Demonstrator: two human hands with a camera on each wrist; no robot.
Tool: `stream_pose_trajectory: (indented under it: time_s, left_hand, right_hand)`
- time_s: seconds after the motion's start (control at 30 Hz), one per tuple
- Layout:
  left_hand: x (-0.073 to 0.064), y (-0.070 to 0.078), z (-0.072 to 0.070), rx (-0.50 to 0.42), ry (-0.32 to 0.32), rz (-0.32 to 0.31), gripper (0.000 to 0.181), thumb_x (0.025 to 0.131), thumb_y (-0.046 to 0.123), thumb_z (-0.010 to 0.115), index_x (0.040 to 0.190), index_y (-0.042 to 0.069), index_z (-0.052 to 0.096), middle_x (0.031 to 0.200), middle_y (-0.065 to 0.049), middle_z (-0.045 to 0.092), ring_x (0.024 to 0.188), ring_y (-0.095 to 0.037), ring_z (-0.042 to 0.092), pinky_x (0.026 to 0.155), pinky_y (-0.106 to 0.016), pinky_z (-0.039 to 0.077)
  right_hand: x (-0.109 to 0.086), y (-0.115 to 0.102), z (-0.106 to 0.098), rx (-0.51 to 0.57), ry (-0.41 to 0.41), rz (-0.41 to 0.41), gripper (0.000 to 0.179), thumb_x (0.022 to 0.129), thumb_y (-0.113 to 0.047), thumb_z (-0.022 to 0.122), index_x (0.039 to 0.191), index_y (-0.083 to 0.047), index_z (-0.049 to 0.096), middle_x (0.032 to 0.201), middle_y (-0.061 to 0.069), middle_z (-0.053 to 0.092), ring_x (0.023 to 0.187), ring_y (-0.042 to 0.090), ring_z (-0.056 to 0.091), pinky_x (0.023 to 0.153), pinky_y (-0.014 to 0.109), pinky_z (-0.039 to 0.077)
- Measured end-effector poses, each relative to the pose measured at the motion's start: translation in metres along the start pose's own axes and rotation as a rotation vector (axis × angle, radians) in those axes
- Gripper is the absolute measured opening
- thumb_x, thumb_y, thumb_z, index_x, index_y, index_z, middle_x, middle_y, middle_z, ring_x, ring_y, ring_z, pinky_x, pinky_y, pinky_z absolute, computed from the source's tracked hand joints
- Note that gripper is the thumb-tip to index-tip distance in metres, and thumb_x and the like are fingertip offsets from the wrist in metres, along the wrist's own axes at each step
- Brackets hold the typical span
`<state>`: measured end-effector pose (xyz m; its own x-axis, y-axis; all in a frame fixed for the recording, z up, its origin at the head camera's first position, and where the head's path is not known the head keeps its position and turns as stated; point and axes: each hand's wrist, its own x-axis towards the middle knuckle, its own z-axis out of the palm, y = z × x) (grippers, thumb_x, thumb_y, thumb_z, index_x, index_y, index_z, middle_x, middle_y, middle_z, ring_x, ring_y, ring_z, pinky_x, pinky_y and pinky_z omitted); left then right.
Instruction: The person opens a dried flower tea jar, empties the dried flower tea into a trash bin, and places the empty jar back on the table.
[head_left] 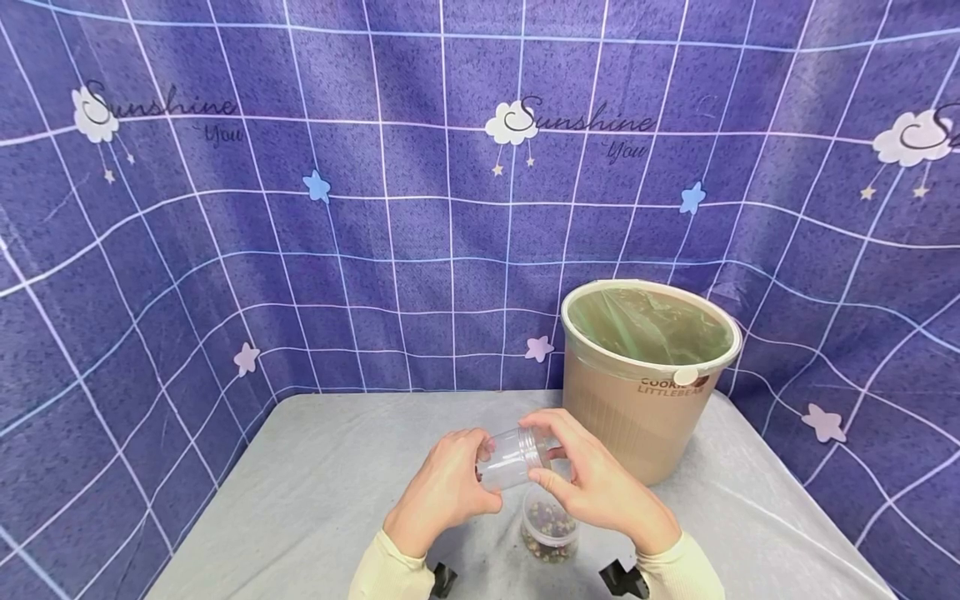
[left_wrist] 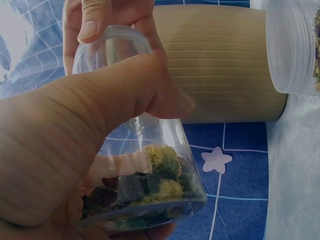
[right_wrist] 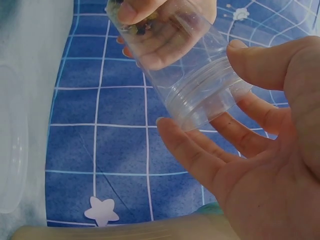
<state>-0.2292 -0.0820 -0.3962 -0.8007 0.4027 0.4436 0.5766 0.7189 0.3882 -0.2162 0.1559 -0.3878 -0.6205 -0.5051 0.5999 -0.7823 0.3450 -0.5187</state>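
Observation:
A clear plastic jar [head_left: 510,459] is held tilted above the table between both hands. My left hand [head_left: 448,477] grips it round the body near its base. In the left wrist view, dark and yellow dried flowers [left_wrist: 162,172] lie at the bottom of this jar. My right hand [head_left: 588,475] holds the threaded mouth end, thumb on one side and fingers on the other, as the right wrist view shows. Below the hands, a second clear jar [head_left: 550,537] stands on the table with small dried pieces inside.
A beige bin [head_left: 637,417] with a green liner [head_left: 645,321] stands at the back right of the table. Grey cloth covers the table [head_left: 337,467]. A blue checked curtain [head_left: 412,225] hangs behind and along both sides.

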Motion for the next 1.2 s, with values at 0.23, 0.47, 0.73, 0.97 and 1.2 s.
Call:
stream_pose_trajectory:
  time_s: [0.23, 0.47, 0.73, 0.97, 1.2]
  left_hand:
    - [-0.0004, 0.0000, 0.0004, -0.005, -0.004, -0.005, 0.047, 0.054, 0.017, 0.086, 0.095, 0.013, 0.065, 0.080, 0.002, 0.064, 0.072, -0.006, 0.052, 0.067, -0.024, 0.047]
    - [-0.0007, 0.0004, 0.0004, -0.001, 0.003, 0.000, 0.047, 0.054, 0.017, 0.086, 0.095, 0.013, 0.065, 0.081, 0.001, 0.065, 0.072, -0.007, 0.052, 0.068, -0.025, 0.048]
    - [-0.0004, 0.0001, -0.0006, -0.011, -0.004, -0.002, 0.046, 0.054, 0.017, 0.086, 0.096, 0.012, 0.065, 0.081, 0.000, 0.065, 0.071, -0.006, 0.052, 0.067, -0.024, 0.048]
    - [-0.0002, -0.0006, -0.0005, -0.004, -0.004, -0.001, 0.047, 0.054, 0.018, 0.086, 0.096, 0.013, 0.065, 0.081, 0.001, 0.064, 0.072, -0.007, 0.051, 0.067, -0.025, 0.047]
    - [-0.0002, -0.0003, -0.0010, -0.005, -0.004, 0.001, 0.047, 0.054, 0.018, 0.086, 0.096, 0.013, 0.064, 0.080, 0.001, 0.064, 0.071, -0.006, 0.051, 0.067, -0.024, 0.047]
  right_hand:
    - [-0.0003, -0.0007, -0.0004, 0.012, -0.006, -0.018, 0.053, 0.089, -0.001, 0.076, 0.137, -0.010, 0.054, 0.138, 0.005, 0.056, 0.121, 0.018, 0.060, 0.089, 0.038, 0.059]
    - [-0.0010, -0.0017, -0.0011, 0.027, -0.007, -0.021, 0.058, 0.086, 0.003, 0.077, 0.137, -0.013, 0.054, 0.140, 0.003, 0.054, 0.125, 0.020, 0.058, 0.092, 0.040, 0.059]
    - [-0.0009, -0.0012, 0.0001, 0.045, -0.003, -0.018, 0.062, 0.081, 0.008, 0.077, 0.135, -0.014, 0.054, 0.140, 0.004, 0.053, 0.128, 0.021, 0.056, 0.096, 0.041, 0.058]
    - [-0.0006, -0.0018, 0.0006, 0.041, 0.001, -0.029, 0.063, 0.080, 0.009, 0.077, 0.135, -0.013, 0.054, 0.139, 0.005, 0.053, 0.127, 0.023, 0.057, 0.096, 0.043, 0.058]
    - [-0.0008, -0.0008, 0.0013, 0.021, 0.006, -0.035, 0.064, 0.079, 0.008, 0.077, 0.134, -0.014, 0.054, 0.139, 0.004, 0.053, 0.126, 0.023, 0.057, 0.093, 0.044, 0.058]
